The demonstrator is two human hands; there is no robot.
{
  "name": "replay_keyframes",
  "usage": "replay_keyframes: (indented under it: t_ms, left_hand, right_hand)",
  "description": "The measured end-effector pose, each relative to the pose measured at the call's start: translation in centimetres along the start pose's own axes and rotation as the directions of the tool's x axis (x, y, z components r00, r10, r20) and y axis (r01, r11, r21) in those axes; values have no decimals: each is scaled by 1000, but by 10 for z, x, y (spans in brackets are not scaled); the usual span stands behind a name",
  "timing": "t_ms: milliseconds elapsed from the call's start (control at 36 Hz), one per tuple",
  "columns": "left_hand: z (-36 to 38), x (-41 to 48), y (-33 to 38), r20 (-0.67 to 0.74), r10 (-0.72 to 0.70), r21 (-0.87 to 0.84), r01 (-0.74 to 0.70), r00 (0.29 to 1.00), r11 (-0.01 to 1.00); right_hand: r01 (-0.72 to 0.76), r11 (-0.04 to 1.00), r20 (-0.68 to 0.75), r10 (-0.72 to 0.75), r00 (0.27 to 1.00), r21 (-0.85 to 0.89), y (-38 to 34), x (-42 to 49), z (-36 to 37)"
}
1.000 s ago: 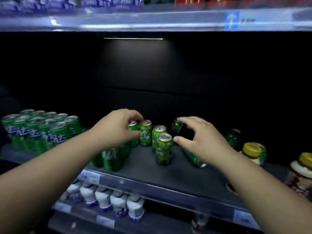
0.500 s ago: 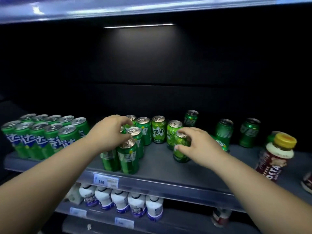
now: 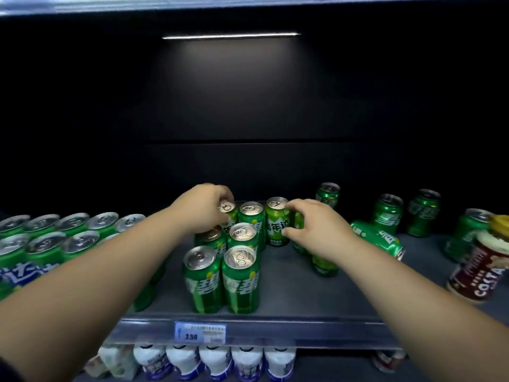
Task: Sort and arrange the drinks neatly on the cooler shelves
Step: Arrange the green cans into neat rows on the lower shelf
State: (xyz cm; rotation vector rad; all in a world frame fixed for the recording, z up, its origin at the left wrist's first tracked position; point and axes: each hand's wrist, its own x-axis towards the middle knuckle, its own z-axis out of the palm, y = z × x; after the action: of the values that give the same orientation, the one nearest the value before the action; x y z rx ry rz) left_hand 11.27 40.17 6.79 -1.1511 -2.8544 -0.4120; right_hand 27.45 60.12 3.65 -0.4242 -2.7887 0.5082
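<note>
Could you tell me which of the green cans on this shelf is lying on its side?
The green can just right of the right hand; all others stand upright.

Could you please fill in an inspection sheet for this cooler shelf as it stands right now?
Surface: grey shelf, bare at front centre; price tag on its front rail.
Job's things: green cans in two short rows at centre; tidy block of cans at left; one tipped can lying on its side at right; loose upright cans behind it.
Clutter: Costa coffee bottle at far right, tilted.
Grips: left hand on top of a back-row can; right hand around a lighter green can.
Cables: nothing seen.
Surroundings: white bottles on the shelf below; light strip above.
</note>
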Motion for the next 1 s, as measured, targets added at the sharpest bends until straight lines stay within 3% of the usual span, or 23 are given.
replay_keyframes:
  t_ms: [250, 556, 750, 1000]
  left_hand:
    - [14, 31, -6, 114, 25, 79, -34, 993, 996]
    - [19, 45, -7, 227, -97, 40, 90, 969, 995]
    - [17, 42, -13, 189, -116, -8, 120, 975, 993]
    - [-40, 35, 2, -32, -37, -111, 33, 999, 993]
  right_hand:
    - [-41, 994, 73, 49, 996, -106, -1, 38, 4]
    - [-60, 964, 246, 126, 961, -259, -11, 89, 9]
    - [-109, 991, 223, 123, 967, -73, -4, 91, 14]
    - [-82, 979, 3, 82, 997, 186, -9, 77, -32]
